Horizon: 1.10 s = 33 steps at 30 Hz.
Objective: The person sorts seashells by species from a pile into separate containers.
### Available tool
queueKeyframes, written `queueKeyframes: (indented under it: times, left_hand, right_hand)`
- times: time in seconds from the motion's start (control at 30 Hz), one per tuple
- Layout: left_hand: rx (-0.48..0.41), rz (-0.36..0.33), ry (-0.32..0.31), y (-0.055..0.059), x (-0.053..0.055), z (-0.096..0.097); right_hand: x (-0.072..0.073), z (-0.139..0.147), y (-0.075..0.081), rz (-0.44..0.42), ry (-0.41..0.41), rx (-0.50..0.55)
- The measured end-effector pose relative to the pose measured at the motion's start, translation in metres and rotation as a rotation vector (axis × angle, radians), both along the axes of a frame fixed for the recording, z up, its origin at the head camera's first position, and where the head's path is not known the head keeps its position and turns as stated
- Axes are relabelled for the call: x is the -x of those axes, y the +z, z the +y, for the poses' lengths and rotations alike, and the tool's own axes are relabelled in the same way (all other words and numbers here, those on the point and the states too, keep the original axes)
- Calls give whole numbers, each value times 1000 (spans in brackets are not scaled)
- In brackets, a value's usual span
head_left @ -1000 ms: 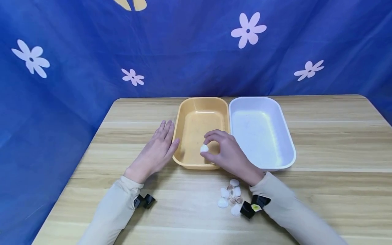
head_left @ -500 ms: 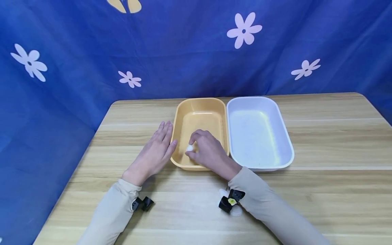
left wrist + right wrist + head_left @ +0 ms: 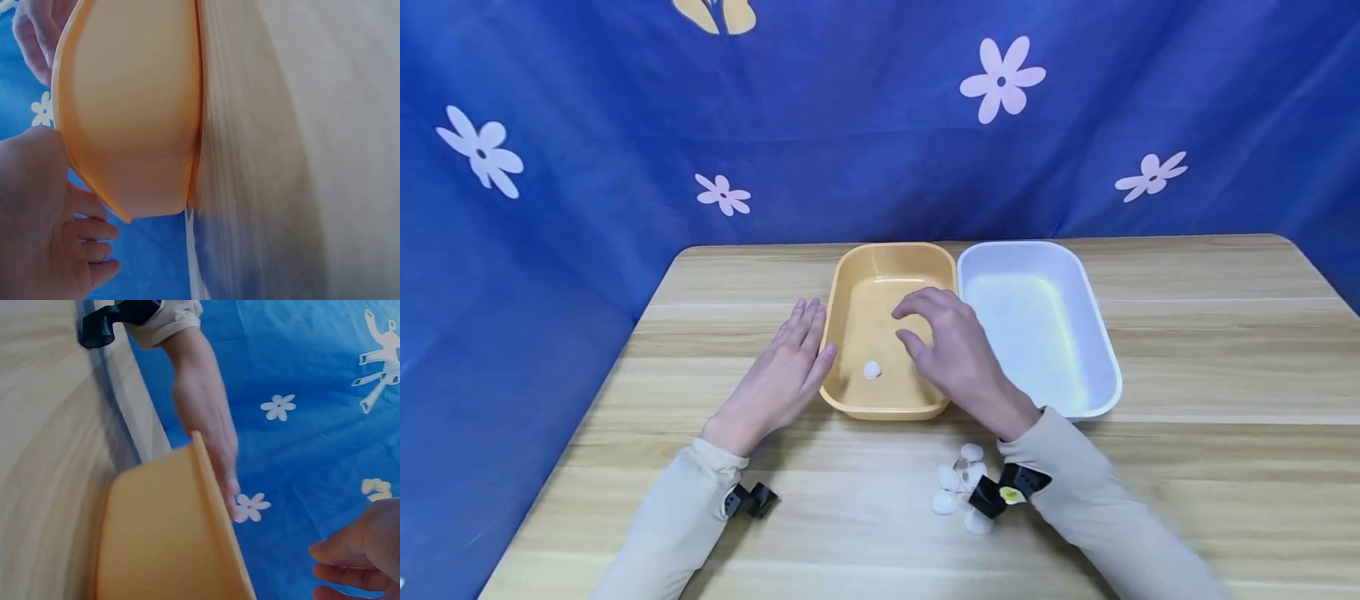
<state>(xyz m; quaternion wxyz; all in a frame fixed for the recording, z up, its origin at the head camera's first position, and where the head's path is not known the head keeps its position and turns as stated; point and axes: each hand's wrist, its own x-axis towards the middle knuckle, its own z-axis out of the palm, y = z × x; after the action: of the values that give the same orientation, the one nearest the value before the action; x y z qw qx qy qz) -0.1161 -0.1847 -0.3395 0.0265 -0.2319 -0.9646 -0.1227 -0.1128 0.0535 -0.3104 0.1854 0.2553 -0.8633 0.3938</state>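
My left hand [image 3: 778,375] lies with straight fingers along the left rim of the orange tray [image 3: 891,404]; in the left wrist view the thumb is right at that rim. Inside the tray, near its front left, rests one white seashell [image 3: 872,370]. Over the tray's right side hovers my right hand [image 3: 958,354], thumb and fingers parted with nothing between them. Several more shells [image 3: 945,502], white ones and some brownish, sit in a small pile on the table in front of the trays, partly hidden by the right wrist camera.
A white tray [image 3: 1030,333] stands against the orange tray's right side. Both are on a wood-grain table [image 3: 1210,358]. A blue curtain [image 3: 865,125] with flower prints hangs behind the table and along its left. Each wrist wears a black camera [image 3: 752,500].
My right hand lowered the white seashell into the orange tray, let go of it, and drew back to the right. The left hand kept its place.
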Motion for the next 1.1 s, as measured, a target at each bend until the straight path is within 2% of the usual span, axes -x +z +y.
queueKeyframes:
  times: [0.23, 0.43, 0.5, 0.6, 0.7, 0.8, 0.9, 1.1]
  left_hand:
    - [11, 3, -2, 0, 0, 0]
    - [22, 23, -17, -1, 0, -1]
    - [23, 27, -21, -1, 0, -1]
    - [23, 29, -24, -1, 0, 0]
    - [18, 19, -25, -2, 0, 0]
    - [13, 14, -25, -3, 1, 0]
    - [14, 18, -27, -3, 2, 0]
    - [12, 22, -31, -2, 3, 1]
  right_hand:
    - [-13, 30, 2, 29, 55, 31]
    - [-34, 50, 1, 60, 96, 77]
    - [-43, 57, -1, 59, 133, 95]
    - [-57, 69, -10, 49, 212, 105]
    - [-71, 82, -23, -3, 280, 73]
    - [-82, 94, -35, -72, 313, 12]
    - [-87, 100, -46, -123, 328, -42]
    - [-88, 99, -61, -157, 323, -95]
